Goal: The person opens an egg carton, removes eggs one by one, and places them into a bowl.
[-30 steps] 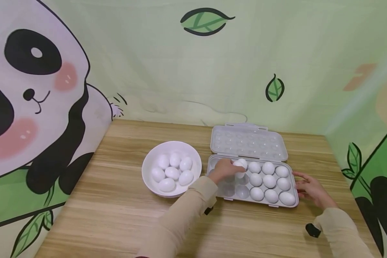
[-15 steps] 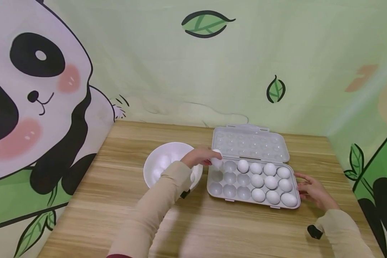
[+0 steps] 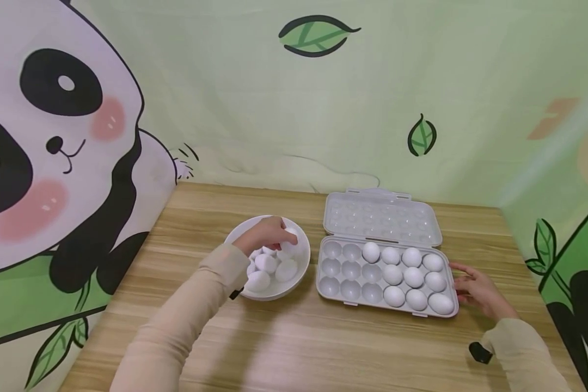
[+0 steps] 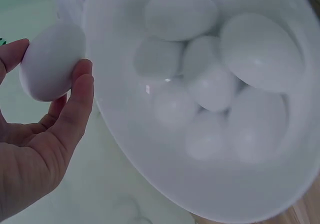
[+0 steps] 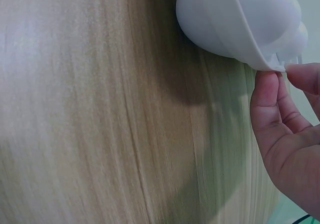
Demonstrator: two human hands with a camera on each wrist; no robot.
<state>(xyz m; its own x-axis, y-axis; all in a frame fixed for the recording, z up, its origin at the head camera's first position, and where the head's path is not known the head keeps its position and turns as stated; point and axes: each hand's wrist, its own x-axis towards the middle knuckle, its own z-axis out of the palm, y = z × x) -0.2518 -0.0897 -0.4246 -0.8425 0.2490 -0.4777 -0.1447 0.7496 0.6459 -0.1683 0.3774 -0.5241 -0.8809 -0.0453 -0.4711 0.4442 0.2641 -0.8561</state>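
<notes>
Over the white bowl (image 3: 305, 261), my left hand (image 3: 268, 233) pinches a white egg (image 4: 52, 61) between thumb and fingers. In the left wrist view that egg is beside the bowl's rim, apart from the several white eggs (image 4: 210, 74) lying inside. An open plastic egg carton (image 3: 350, 269) stands to the right, with eggs (image 3: 412, 276) in its right-hand wells and bare wells at its left. My right hand (image 3: 481, 291) holds the carton's right end. In the right wrist view, thumb and fingers (image 5: 265, 91) pinch the rim from both sides.
The carton's lid (image 3: 382, 218) lies folded back toward the wall. Everything stands on a wood-grain table (image 3: 284, 348). Behind it hangs a green cloth (image 3: 215, 98) printed with a panda and leaves.
My left hand has carried the egg leftward from above the carton's third column to over the bowl. The right hand keeps its hold on the carton's right end.
</notes>
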